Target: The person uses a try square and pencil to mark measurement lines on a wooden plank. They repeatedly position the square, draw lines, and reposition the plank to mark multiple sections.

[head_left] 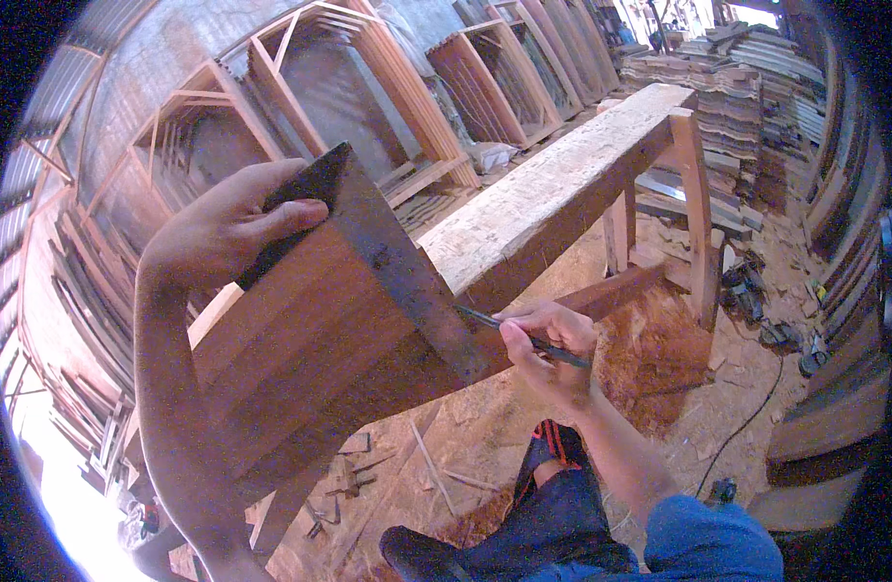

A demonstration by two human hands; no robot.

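Note:
A wide reddish-brown board [291, 339] lies across the bench in front of me. My left hand [223, 223] is closed around the dark stock of a carpenter's square [397, 276], pressing it to the board's far left edge. The square's broad, dark blade lies flat across the board's face, near its end. In my right hand [552, 349] is a thin dark pencil [477, 316], pinched between thumb and fingers. Its tip points at the blade's outer edge and appears to touch there.
The long wooden bench [562, 194] runs away to the upper right on wooden legs. Door or window frames [368, 97] lean along the left wall. Stacked planks [698, 107] stand at the back right. Power tools [746, 291] and a cord lie on the sawdust-covered floor.

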